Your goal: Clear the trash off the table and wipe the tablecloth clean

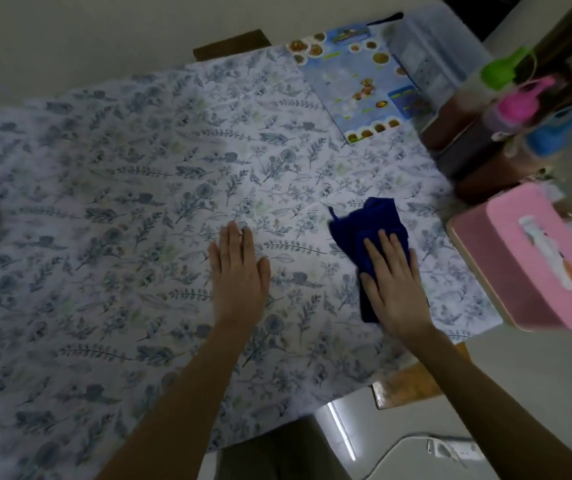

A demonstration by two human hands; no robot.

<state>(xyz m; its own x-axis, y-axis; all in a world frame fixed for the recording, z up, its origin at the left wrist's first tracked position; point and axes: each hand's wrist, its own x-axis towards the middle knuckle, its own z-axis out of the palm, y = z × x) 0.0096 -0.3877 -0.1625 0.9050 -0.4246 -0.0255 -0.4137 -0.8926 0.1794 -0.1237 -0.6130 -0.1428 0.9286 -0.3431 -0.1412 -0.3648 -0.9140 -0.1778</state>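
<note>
A white tablecloth (122,209) with a blue leaf print covers the table. My left hand (238,275) lies flat on it near the middle, fingers together, holding nothing. To its right, my right hand (393,287) presses palm-down on a dark blue cloth (369,220), which is crumpled on the tablecloth and sticks out past my fingertips. No loose trash shows on the cloth-covered surface.
A pink tissue box (534,258) sits at the table's right edge. Behind it stand squeeze bottles with green (499,69), pink (520,100) and blue (551,135) caps. A blue menu sheet (357,84) and a clear plastic container (430,46) lie at the far right. A bare wooden table corner (406,382) shows.
</note>
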